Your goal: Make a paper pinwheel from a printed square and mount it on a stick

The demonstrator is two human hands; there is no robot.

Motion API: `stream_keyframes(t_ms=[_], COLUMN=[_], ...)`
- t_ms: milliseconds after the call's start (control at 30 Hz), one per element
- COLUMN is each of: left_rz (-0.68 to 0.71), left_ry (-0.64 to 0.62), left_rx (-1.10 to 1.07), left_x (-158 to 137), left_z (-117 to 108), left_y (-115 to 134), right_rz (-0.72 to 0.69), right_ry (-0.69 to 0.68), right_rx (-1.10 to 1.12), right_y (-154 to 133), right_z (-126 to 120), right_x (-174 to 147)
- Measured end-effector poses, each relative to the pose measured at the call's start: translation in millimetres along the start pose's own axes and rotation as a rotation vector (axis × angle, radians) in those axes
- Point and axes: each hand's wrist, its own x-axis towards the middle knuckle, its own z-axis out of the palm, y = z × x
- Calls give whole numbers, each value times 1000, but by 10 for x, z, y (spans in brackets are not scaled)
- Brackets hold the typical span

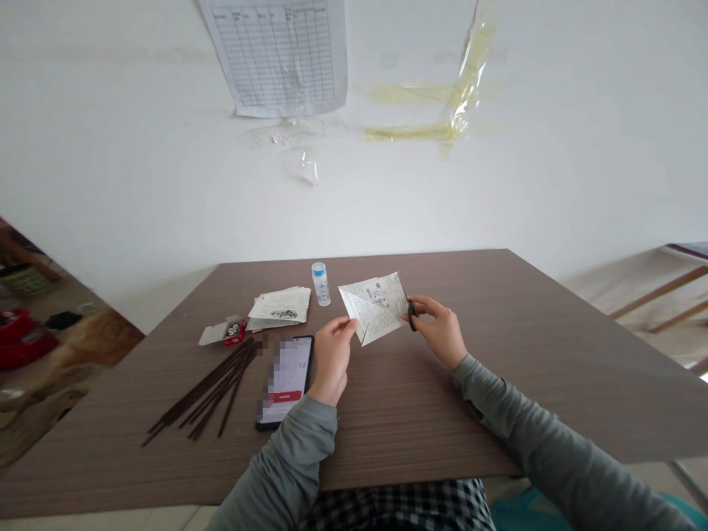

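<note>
My left hand (pixel 334 355) pinches the lower left part of a printed sheet of paper (pixel 376 306), which is held up above the table. A crease or fold line runs near its lower corner. My right hand (pixel 441 330) is closed on the black handles of a pair of scissors (pixel 411 316) at the sheet's right edge. Their blades lie along that edge, and I cannot tell how far apart they are. To the left of the sheet stands a glue bottle (pixel 321 286) with a blue band near its top.
A stack of printed paper (pixel 281 306) lies at the left, near a small red-and-white box (pixel 232 331) of metal bits. Several thin dark sticks (pixel 207 387) fan out beside a phone (pixel 285 383). The wooden table (pixel 531 354) meets a white wall (pixel 414 199).
</note>
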Motion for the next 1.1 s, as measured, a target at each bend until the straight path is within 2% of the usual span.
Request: stream_keyframes(t_ms=[167,433,600,733,900,1100], left_rz=[23,33,-4,-56,-131,-231], left_ry=[4,-24,-93,-188,-308,-244], left_rx=[50,72,27,-46,-31,-78], left_x=[15,29,22,-25,-112,-191], left_z=[1,-24,-42,-30,27,145], left_y=[4,31,11,-19,-63,-111], right_rz=[81,131,182,205,222,234], right_ry=[-38,-35,29,86,133,108], right_rx=[102,191,316,386,449,484], right_y=[82,193,217,222,163,35], right_z=[64,77,115,130,190,314], right_x=[-3,-88,-97,-123,-195,-299])
